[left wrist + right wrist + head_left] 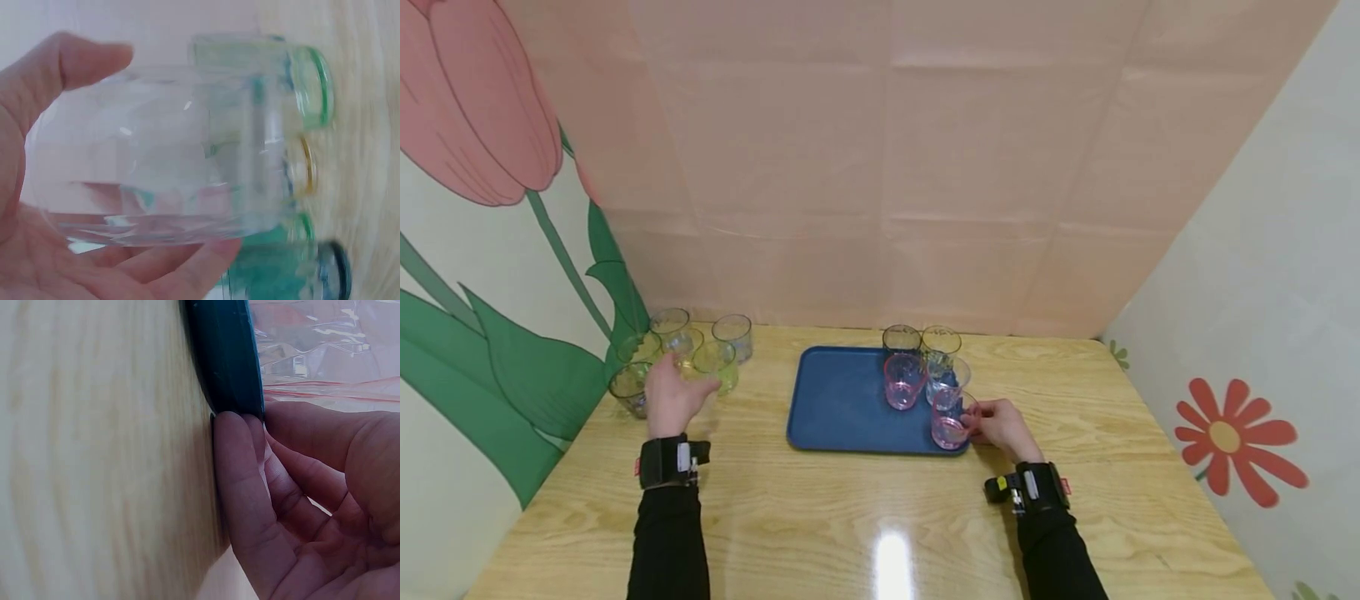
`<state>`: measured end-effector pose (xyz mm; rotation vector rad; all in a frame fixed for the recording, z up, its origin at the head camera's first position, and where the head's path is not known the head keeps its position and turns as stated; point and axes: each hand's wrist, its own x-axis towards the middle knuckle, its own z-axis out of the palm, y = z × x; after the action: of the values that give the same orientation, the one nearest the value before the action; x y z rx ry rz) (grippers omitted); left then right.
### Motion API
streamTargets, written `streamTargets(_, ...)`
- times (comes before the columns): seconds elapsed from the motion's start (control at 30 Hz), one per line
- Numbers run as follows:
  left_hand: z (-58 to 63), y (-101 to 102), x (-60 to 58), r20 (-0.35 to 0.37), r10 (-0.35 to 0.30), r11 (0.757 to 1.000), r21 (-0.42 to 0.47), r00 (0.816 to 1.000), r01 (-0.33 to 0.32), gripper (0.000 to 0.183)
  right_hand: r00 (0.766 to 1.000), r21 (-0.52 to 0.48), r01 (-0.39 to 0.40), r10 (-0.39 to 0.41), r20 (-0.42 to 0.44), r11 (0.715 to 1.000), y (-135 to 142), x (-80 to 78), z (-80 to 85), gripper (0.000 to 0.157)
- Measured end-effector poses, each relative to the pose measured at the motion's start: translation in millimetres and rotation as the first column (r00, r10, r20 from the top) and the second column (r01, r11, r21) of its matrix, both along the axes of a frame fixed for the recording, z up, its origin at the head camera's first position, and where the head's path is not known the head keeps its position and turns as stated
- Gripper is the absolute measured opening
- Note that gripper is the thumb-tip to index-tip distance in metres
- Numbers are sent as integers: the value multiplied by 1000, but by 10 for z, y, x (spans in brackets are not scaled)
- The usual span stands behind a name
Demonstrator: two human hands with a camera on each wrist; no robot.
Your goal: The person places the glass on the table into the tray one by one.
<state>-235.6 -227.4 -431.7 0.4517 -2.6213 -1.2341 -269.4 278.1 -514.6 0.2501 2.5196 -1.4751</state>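
Your left fingers point(184, 272) curl round a clear cup point(156, 150); your right fingers point(242, 478) pinch the blue tray point(228, 359) beside a pink cup point(949, 432).

Tray point(842, 402): one is shown.
Tray glasses point(902, 387): five are counted, two of them pink.
Left-side glasses point(739, 342): at least six are seen (overlap keeps the exact number from being told).
Held glass point(144, 159): one, clear, is gripped.
Hands: two are shown, left hand point(672, 400) and right hand point(1004, 427).
Wrist straps point(661, 463): two are worn.
Red flower point(1224, 437): one is printed.
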Motion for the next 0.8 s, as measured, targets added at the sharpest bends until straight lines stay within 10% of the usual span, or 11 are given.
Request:
streamTargets(0.27,-29,264,-76,-177,-15,975,217,984,54,82,1000,-14,5,-5,18,1000,13,-3,1,11)
streamTargets(0.5,-105,619,-202,-340,-47,869,450,939,206,75,1000,-14,8,-7,13,1000,1,4,17,11)
streamTargets(0.8,-137,1065,-190,-397,-194,787,484,897,384,74,1000,-7,9,-9,14,1000,-12,15,34,10)
